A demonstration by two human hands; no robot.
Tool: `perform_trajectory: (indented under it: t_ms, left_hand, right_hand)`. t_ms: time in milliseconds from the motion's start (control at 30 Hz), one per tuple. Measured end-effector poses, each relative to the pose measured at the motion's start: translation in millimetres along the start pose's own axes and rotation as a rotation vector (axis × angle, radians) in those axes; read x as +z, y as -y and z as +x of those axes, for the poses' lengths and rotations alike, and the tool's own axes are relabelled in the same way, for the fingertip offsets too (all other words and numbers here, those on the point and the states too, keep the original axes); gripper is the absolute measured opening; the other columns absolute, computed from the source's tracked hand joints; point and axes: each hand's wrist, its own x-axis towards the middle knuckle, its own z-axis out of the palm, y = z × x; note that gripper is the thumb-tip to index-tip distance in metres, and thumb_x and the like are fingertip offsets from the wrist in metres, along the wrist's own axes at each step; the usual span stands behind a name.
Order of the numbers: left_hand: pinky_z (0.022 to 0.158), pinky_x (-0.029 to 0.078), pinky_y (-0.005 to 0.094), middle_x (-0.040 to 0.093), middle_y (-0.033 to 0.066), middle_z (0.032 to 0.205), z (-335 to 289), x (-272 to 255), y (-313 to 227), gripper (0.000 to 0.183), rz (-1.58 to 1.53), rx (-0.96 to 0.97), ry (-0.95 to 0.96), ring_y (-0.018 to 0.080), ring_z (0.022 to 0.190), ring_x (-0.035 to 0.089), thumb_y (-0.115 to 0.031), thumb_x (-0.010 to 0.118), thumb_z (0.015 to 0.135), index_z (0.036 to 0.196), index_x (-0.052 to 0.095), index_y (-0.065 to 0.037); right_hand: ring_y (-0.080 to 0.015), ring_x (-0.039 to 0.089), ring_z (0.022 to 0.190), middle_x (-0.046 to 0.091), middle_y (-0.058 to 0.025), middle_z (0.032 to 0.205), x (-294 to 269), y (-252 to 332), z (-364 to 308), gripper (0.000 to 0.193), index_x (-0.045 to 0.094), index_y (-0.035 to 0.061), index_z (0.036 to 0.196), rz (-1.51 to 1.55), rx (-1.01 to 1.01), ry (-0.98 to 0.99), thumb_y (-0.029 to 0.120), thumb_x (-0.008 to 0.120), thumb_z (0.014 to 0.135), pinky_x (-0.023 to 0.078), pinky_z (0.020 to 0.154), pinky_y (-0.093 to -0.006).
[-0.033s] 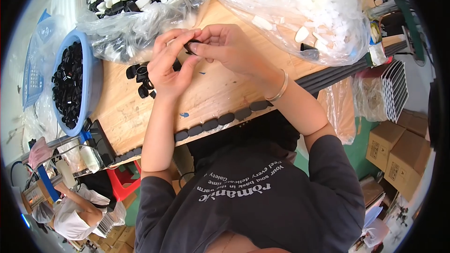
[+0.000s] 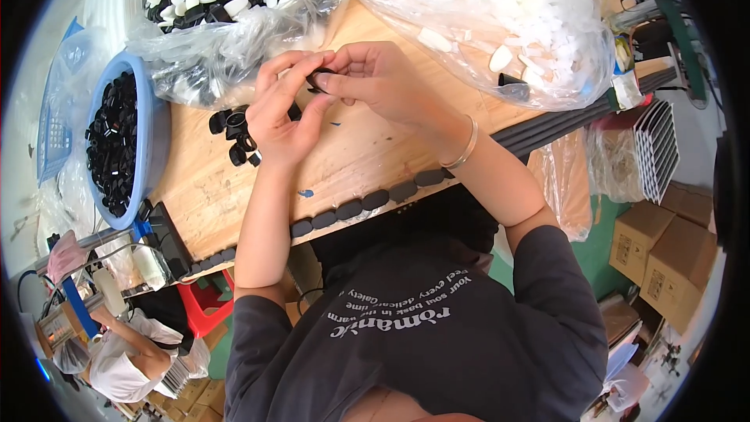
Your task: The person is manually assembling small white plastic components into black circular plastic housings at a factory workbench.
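Over the wooden table (image 2: 351,152), both my hands meet at one small black curved part (image 2: 316,78), perhaps a ring or cap. My left hand (image 2: 281,109) has its fingertips closed on the part's far side, thumb pointing up toward it. My right hand (image 2: 379,82), with a bangle on the wrist, pinches the same part between thumb and fingers. Fingers hide much of it. Just left of my left hand lies a loose cluster of small black hollow parts (image 2: 237,137), some partly behind that hand.
A blue basin (image 2: 160,141) of black parts stands at left. Behind it is a clear bag (image 2: 211,59) with black and white pieces. Far right, another clear bag (image 2: 476,70) holds white pieces. Dark padding (image 2: 350,209) lines the near edge. Another person (image 2: 129,355) is at lower left.
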Motion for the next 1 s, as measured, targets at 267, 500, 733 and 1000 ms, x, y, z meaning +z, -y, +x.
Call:
perform_trajectory:
  t_ms: [267, 500, 733, 1000]
  left_hand:
    - [0.096, 0.044, 0.0373, 0.062, 0.0179, 0.108, -1, 8, 1, 0.043, -0.049, -0.067, -0.061, 0.0268, 0.105, 0.058, 0.012, 0.068, 0.071, 0.113, 0.059, 0.007]
    - [0.09, 0.047, 0.0321, 0.065, 0.0123, 0.104, -3, -6, 7, 0.04, -0.175, -0.239, -0.295, 0.0208, 0.099, 0.06, 0.013, 0.07, 0.07, 0.107, 0.061, 0.004]
    - [0.091, 0.048, 0.0287, 0.063, 0.0152, 0.11, -1, -6, 11, 0.046, -0.75, -0.392, -0.212, 0.0172, 0.101, 0.059, 0.014, 0.065, 0.077, 0.12, 0.053, 0.005]
    - [0.091, 0.047, 0.0293, 0.063, 0.0141, 0.109, -1, -8, 7, 0.047, -0.808, -0.414, -0.179, 0.0164, 0.102, 0.059, 0.013, 0.067, 0.076, 0.12, 0.054, 0.003]
  right_hand:
    - [-0.0078, 0.062, 0.077, 0.068, -0.0055, 0.085, 2, 2, 3, 0.016, 0.067, -0.0041, 0.094, 0.019, -0.014, -0.063, 0.009, 0.067, 0.085, 0.05, 0.068, -0.0207]
    - [-0.0068, 0.059, 0.075, 0.068, 0.0001, 0.083, -65, 36, 30, 0.016, 0.069, 0.0048, 0.095, -0.552, -0.2, -0.145, 0.017, 0.066, 0.086, 0.048, 0.068, -0.0229]
    - [-0.0345, 0.066, 0.085, 0.069, -0.0156, 0.091, -157, 24, 97, 0.012, 0.07, 0.0051, 0.084, -1.658, -0.006, -0.624, 0.014, 0.063, 0.08, 0.053, 0.072, -0.0421]
    - [-0.0281, 0.065, 0.074, 0.068, -0.0103, 0.085, -123, 36, 84, 0.012, 0.069, 0.0059, 0.084, -1.742, -0.306, -0.699, 0.016, 0.064, 0.081, 0.051, 0.063, -0.0369]
